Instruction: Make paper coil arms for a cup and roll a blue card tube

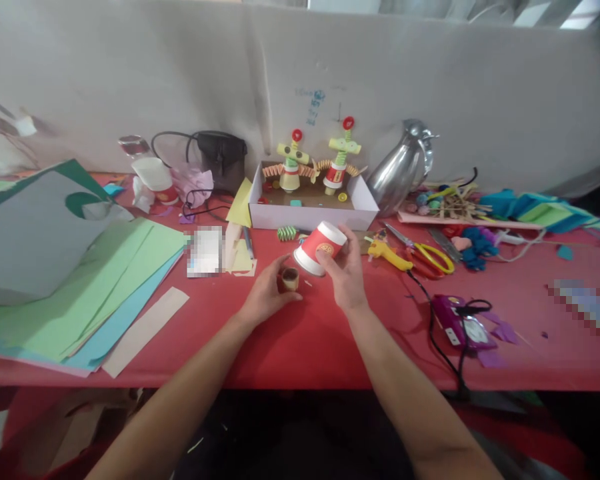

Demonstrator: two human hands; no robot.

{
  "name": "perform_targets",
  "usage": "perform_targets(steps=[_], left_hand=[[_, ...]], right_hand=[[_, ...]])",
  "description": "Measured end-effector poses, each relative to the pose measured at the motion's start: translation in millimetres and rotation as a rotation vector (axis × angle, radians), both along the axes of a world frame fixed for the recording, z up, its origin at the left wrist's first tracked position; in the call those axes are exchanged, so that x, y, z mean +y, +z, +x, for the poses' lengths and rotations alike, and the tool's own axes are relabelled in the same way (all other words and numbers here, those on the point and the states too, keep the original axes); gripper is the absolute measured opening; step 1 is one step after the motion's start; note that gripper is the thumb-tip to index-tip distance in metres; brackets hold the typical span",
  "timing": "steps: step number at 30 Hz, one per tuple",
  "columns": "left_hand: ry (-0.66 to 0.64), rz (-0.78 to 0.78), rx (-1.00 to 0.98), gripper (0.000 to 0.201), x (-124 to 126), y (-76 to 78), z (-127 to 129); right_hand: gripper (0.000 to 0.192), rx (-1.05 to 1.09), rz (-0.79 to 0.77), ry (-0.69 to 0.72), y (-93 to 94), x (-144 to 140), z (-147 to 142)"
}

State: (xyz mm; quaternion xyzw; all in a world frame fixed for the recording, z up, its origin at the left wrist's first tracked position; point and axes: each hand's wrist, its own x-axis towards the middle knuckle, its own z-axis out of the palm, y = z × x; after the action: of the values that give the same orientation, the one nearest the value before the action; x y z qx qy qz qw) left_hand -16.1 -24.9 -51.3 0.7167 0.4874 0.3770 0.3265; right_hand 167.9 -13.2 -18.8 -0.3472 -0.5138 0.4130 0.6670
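Right hand [347, 272] grip closed on red paper cup [320, 248] — left hand [266, 295] pinches small paper roll [290, 279].

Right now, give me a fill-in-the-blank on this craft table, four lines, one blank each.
1. The right hand holds a tilted red and white paper ____.
2. The left hand pinches a small brown roll just above the ____ tablecloth.
3. Two paper figures stand inside a white ____ by the wall.
4. The scissors right of the hands have ____ handles.

Missing words: cup; red; box; yellow
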Motion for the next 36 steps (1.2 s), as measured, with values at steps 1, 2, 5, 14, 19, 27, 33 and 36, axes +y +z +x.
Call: perform_targets(steps=[1, 2, 5, 14, 19, 27, 33, 36], left_hand=[[0.014, -0.018, 0.0, 0.083, 0, -0.5, 2], [0.011, -0.035, -0.01, 0.08, 1, -0.7, 3], [-0.056, -0.039, -0.059, 0.092, 1, -0.4, 3], [0.05, 0.0, -0.072, 0.11, -2, -1.7, -24], [0.071, -0.023, -0.079, 0.106, -3, -0.8, -31], [0.003, -0.01, -0.132, 0.093, 3, 3.5, -47], [0.082, -0.058, -0.277, 0.083, 3, 13.2, -47], [0.08, -0.067, -0.31, 0.08, 3, 13.6, -45]], right_hand=[[0.065, -0.011, 0.005, 0.009, -0.3, 0, -1], [0.065, -0.023, 0.012, 0.014, -0.8, -1, -2], [0.066, -0.089, 0.041, 0.017, -3.6, -2, -4], [0.072, -0.591, 0.218, 0.017, -7.0, -13, -12], [0.08, -0.581, 0.205, 0.011, -6.9, -15, -10], [0.055, -0.297, 0.181, -0.005, -5.8, -4, 5], [0.04, -0.209, 0.168, -0.059, -3.7, -1, 7], [0.043, -0.297, 0.161, -0.036, -0.6, -7, 5]])
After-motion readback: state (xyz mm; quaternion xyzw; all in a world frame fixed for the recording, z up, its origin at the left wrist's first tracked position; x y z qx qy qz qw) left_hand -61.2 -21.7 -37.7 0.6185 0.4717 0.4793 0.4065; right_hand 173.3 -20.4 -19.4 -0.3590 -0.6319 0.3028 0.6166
